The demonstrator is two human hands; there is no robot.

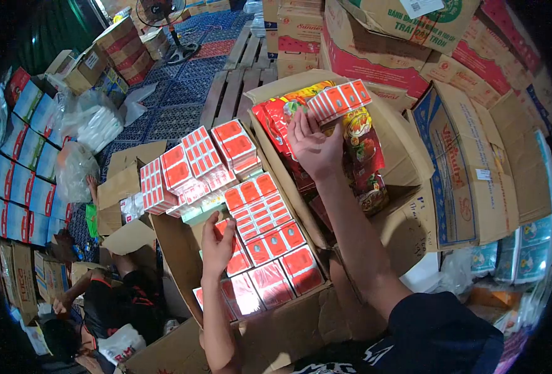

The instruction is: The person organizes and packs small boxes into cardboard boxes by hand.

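My right hand [316, 149] is palm up with fingers stretched out, just short of a wrapped bundle of small red-and-white boxes [340, 101]. That bundle lies on red and yellow food bags [364, 140] in an open carton [407, 149]. Lower left, my left hand [218, 250] has its thumb and fingers apart over red-and-white packs [270, 246] inside a second carton [179, 265]. Whether it touches the pack behind it I cannot tell. More red packs [202, 149] are piled at that carton's far end.
Printed cartons [376, 43] are stacked behind, and a flattened-open carton [469, 162] stands at right. Blue boxes [20, 168] and plastic bags [98, 118] line the left. Another person [123, 299] sits low at left. A fan [176, 37] stands on the patterned floor.
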